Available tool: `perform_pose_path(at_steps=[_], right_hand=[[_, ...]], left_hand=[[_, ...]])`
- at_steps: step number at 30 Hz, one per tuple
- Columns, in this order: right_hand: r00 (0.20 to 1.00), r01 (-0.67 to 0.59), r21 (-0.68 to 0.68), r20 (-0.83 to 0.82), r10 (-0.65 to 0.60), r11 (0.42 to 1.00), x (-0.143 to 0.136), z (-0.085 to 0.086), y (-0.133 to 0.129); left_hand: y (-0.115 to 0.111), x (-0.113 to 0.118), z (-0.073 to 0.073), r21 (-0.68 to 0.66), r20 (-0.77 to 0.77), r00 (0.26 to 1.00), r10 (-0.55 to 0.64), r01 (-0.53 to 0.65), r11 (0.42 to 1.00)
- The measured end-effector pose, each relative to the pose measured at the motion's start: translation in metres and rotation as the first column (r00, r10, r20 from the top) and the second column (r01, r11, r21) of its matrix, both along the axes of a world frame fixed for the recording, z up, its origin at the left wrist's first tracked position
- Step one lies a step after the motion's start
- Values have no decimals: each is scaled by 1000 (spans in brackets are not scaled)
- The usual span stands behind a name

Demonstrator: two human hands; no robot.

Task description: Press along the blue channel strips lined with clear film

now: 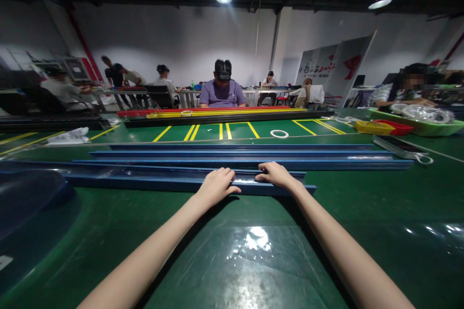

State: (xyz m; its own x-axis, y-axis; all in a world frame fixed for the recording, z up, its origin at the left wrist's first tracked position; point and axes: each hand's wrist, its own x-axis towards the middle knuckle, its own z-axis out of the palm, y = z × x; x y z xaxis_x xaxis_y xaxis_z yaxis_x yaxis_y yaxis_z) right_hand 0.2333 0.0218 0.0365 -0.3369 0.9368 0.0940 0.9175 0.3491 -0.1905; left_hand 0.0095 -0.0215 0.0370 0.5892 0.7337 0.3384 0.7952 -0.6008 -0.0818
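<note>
A long blue plastic channel (145, 182) lies across the green table in front of me, with a shiny, clear-looking inside. My left hand (217, 184) rests over its near wall, fingers curled into the channel and thumb on the near side. A little to the right, my right hand (276, 174) bends its fingers and thumb about the channel close to its right end. The palms and part of the fingertips are hidden. Just behind lie more blue channels (326, 163), side by side.
Red, yellow and black strips (232, 117) lie farther back, near a white ring (279, 133). At right are a phone-like device (398, 147), a yellow tray (373, 127) and a green basin (427, 128) with clear coils. A dark blue sheet (32, 212) curves at left. A person (223, 91) sits opposite.
</note>
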Motion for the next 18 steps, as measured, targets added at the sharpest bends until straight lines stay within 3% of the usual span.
perform_pose_path(at_steps=[9, 18], right_hand=[[1000, -7, -5, 15, 7, 1000, 0, 2, -1], [1000, 5, -14, 29, -5, 1000, 0, 2, -2]], left_hand=[[-7, -16, -26, 263, 102, 993, -57, 28, 964], [-8, -14, -29, 244, 206, 978, -39, -13, 970]])
